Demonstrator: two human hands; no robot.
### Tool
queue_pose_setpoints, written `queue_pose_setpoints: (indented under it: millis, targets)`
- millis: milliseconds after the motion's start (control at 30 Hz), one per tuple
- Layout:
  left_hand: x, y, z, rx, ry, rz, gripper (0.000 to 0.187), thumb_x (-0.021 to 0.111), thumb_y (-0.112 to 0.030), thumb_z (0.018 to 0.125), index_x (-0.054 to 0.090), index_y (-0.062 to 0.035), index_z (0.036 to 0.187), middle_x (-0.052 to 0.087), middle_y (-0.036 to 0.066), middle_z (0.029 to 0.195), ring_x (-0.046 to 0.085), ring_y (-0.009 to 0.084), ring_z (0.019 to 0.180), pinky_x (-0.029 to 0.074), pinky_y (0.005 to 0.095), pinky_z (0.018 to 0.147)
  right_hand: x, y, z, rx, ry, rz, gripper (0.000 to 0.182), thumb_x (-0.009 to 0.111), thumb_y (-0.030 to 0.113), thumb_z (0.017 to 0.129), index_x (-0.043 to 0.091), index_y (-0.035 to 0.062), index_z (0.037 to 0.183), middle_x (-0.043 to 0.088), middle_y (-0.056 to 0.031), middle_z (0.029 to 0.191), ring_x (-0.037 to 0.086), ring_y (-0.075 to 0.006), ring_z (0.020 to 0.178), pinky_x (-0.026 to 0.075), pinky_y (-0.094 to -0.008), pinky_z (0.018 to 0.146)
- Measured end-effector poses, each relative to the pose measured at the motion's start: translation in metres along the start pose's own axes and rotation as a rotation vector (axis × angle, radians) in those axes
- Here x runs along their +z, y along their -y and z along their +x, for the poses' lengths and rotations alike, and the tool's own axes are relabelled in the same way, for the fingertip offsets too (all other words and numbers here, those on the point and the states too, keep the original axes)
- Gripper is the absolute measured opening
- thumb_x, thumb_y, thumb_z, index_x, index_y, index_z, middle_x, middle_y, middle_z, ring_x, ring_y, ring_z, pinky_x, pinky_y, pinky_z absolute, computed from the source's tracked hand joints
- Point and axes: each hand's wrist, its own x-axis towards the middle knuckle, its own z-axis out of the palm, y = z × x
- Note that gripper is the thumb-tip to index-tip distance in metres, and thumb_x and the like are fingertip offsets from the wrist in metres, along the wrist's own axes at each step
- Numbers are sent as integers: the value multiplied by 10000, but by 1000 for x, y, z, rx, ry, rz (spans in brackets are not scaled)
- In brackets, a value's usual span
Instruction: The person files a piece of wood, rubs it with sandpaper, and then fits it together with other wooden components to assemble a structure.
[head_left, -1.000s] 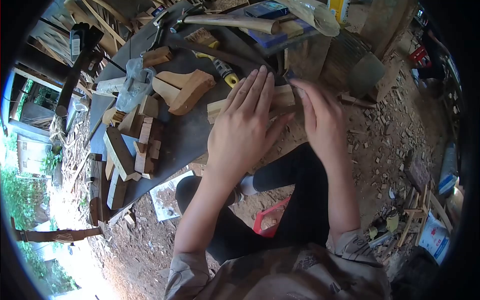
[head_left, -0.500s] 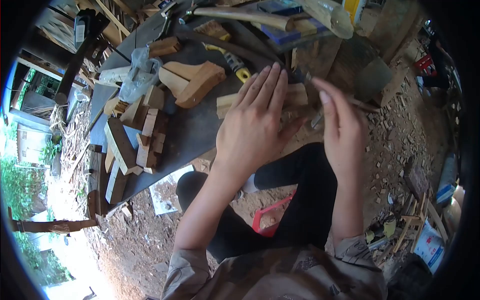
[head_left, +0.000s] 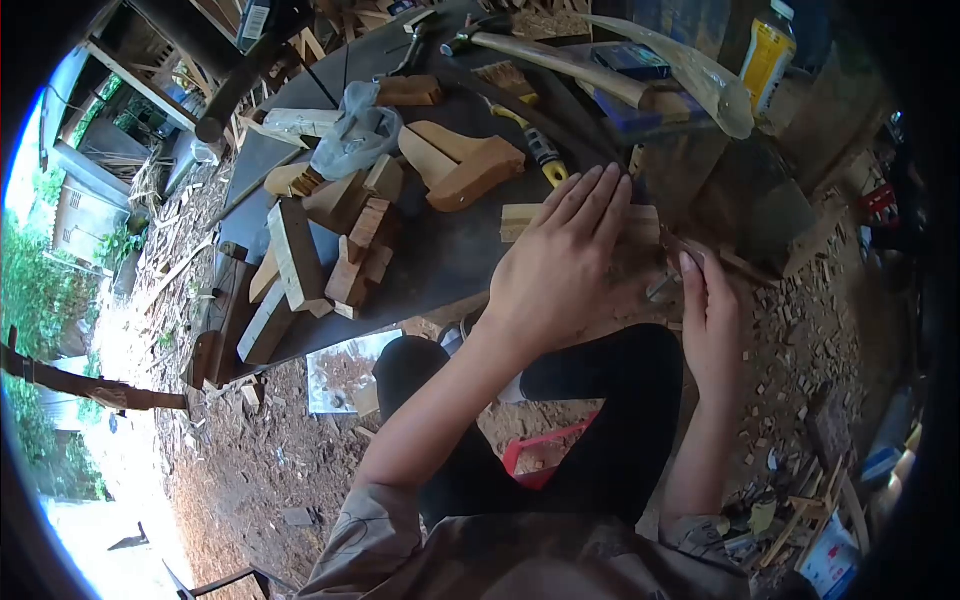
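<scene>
My left hand (head_left: pixel 560 270) lies flat with outstretched fingers on a pale wooden block (head_left: pixel 519 222) at the table's edge, covering the block's middle. By the block's right end, my right hand (head_left: pixel 712 310) is closed, thumb against fingers, around a thin reddish-brown piece (head_left: pixel 675 245) whose kind I cannot make out. A yellow-and-black tool handle (head_left: pixel 545 155) points at my left fingertips. Further left on the table sits a shaped wooden piece (head_left: pixel 470 168) made of joined parts.
On the dark table (head_left: pixel 430 260) lie several wood offcuts (head_left: pixel 293 255), a crumpled plastic bag (head_left: pixel 355 135), a hammer (head_left: pixel 560 65) and a brush (head_left: pixel 505 80). A yellow bottle (head_left: pixel 768 60) stands at the back right. Wood chips (head_left: pixel 800 340) cover the ground. Something red (head_left: pixel 540 450) shows between my legs.
The view has shifted, so the table and its things appear further right. My right hand has come lower, beside the block's end. My left hand stays on the block.
</scene>
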Motion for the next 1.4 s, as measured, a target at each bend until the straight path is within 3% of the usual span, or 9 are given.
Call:
queue_pose_setpoints:
  millis: [200,300,600,633,733,967,1100,1300,1400]
  targets:
    - [-5,-6,2,-11,-78,0,817,842,-507,933,630,35,1505,648,188,1554,587,334,1491,488,447,1243,1,5,-7,-49,-117,110,349,554,229,1190,704,30,1435,778,-163,1334,752,-283,1253,577,-395,1025]
    - [-1,-2,-4,19,-95,4,717,856,-394,932,651,2,1494,669,143,1541,609,304,1472,536,427,1197,3,6,-6,-117,-206,111,308,576,145,1174,726,4,1404,781,-165,1338,759,-278,1239,591,-393,1018]
    - [-4,3,-7,32,-30,-1,557,789,-95,929,684,-71,1475,710,104,1486,658,277,1411,575,414,1148,6,15,9,-668,-369,-123,303,692,-48,1039,767,11,1327,803,-156,1270,784,-323,1189,643,-416,977]
    - [-3,4,-7,30,-31,5,554,782,-77,926,691,-79,1472,718,90,1477,659,268,1411,581,412,1139,12,6,13,-661,-274,-140,334,685,-58,1025,761,19,1341,806,-143,1270,787,-332,1165,639,-436,941]
    - [-1,3,-7,15,-51,-10,558,791,-71,909,706,-91,1460,726,86,1467,667,267,1401,587,411,1131,10,-22,11,-275,-121,-155,339,668,-49,1034,754,19,1354,806,-120,1294,789,-320,1164,631,-439,921]
    - [-3,2,-6,-2,-25,-35,588,793,-43,881,715,-114,1460,730,68,1465,674,263,1393,598,407,1114,-4,16,17,-673,-361,-217,378,681,9,1029,735,60,1399,792,-165,1285,779,-354,1134,628,-442,947]
    - [-2,1,-7,-10,-34,-38,621,788,-22,868,707,-125,1475,727,63,1468,672,263,1396,603,408,1104,9,-22,18,-329,-49,-269,344,632,7,1068,729,14,1398,791,-168,1298,767,-365,1200,626,-463,975]
    - [-4,-1,-4,7,0,-51,648,776,-8,860,690,-115,1493,717,66,1481,661,269,1406,593,414,1119,-4,16,18,-564,-345,-156,346,663,8,1029,716,38,1369,789,-180,1243,770,-368,1130,620,-486,960]
    - [-4,1,-3,27,1,-35,653,771,2,859,683,-105,1497,713,72,1486,654,270,1415,588,409,1127,2,-8,19,-414,-83,-402,370,647,-6,1061,728,49,1418,796,-179,1237,791,-334,1124,636,-451,920]
